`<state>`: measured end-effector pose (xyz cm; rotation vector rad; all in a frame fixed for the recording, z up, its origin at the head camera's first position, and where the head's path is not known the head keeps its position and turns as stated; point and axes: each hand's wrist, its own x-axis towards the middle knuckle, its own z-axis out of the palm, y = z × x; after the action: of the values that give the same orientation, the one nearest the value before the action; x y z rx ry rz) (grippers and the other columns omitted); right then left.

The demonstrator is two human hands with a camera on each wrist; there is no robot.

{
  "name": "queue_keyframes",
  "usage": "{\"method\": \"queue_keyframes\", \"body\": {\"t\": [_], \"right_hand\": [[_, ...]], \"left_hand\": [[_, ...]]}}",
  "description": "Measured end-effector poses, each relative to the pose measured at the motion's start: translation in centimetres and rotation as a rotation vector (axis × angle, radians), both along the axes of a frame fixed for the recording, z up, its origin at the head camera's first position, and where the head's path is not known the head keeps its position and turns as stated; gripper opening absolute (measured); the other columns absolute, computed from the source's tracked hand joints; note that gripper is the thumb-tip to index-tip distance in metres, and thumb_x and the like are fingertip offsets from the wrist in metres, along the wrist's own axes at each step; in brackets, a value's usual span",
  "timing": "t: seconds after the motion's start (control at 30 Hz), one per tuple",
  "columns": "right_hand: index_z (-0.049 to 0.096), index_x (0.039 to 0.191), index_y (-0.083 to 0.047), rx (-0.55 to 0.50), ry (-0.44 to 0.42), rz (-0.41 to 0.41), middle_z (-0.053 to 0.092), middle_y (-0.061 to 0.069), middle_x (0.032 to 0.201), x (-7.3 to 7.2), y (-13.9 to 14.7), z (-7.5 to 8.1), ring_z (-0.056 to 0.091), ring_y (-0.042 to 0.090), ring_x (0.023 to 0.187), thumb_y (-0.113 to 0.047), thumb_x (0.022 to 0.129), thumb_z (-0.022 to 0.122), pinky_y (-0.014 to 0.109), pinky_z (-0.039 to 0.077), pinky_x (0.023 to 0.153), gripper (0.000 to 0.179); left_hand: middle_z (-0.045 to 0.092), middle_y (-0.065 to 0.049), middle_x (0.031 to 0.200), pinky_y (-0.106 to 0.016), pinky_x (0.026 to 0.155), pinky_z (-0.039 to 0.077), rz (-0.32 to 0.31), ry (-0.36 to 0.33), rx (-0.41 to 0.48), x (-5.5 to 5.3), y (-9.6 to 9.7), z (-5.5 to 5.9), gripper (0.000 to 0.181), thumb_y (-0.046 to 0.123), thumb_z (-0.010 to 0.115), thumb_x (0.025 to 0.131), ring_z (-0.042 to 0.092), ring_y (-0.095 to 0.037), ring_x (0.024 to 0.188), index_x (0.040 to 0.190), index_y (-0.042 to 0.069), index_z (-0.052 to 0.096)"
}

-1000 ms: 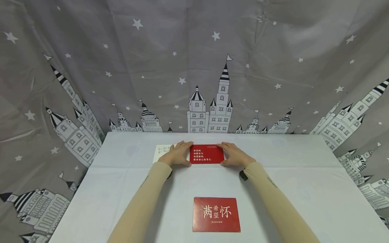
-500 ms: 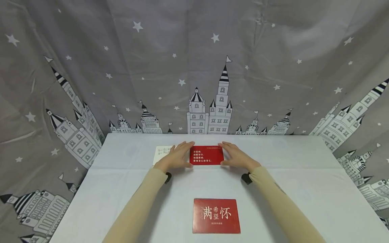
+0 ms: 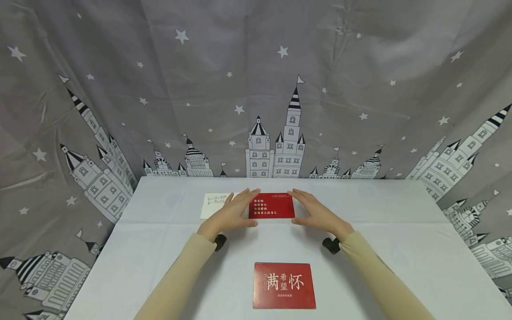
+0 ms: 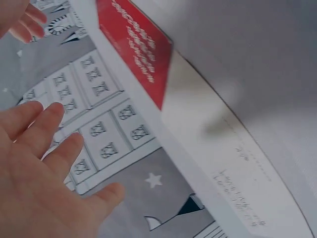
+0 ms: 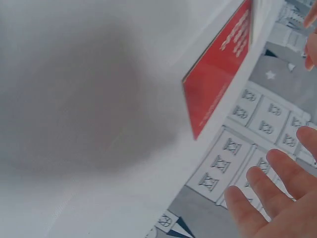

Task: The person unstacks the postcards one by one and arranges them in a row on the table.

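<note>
A red card with white writing (image 3: 276,205) lies flat at the back of the white table. Beside it on the left, a cream card with handwriting (image 3: 211,205) is partly hidden by my left hand (image 3: 232,213). That hand hovers over the seam of the two cards with its fingers spread and holds nothing. To the right of the red card, my right hand (image 3: 318,215) hangs with relaxed fingers, also holding nothing. Both wrist views show the hands lifted clear of the red card (image 4: 138,49). Nearer the front lies a second, larger red card (image 3: 284,286) with big white characters.
The white table (image 3: 160,266) meets a grey curtain (image 3: 224,58) printed with castles and stars along its back edge. Dark wrist cameras (image 3: 331,245) are strapped under both sleeves.
Both hands have let go of the red card's sides, risen and drawn back a little toward the body. The cards stay where they lay.
</note>
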<state>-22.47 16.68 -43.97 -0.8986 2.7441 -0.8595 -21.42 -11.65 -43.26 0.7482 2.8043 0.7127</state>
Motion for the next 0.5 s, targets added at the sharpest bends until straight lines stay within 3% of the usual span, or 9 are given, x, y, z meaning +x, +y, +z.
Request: {"method": "queue_keyframes", "body": {"t": [0.5], "right_hand": [[0.024, 0.143, -0.018, -0.032, 0.024, 0.010, 0.019, 0.002, 0.147, 3.4, 0.1, 1.5, 0.018, 0.022, 0.132, -0.033, 0.080, 0.067, 0.046, 0.027, 0.102, 0.078]], "left_hand": [[0.019, 0.004, 0.148, -0.043, 0.108, 0.001, -0.088, 0.069, 0.044, 3.3, 0.2, 1.5, 0.086, 0.039, 0.068, 0.077, 0.012, -0.015, 0.135, 0.145, 0.018, 0.019]]}}
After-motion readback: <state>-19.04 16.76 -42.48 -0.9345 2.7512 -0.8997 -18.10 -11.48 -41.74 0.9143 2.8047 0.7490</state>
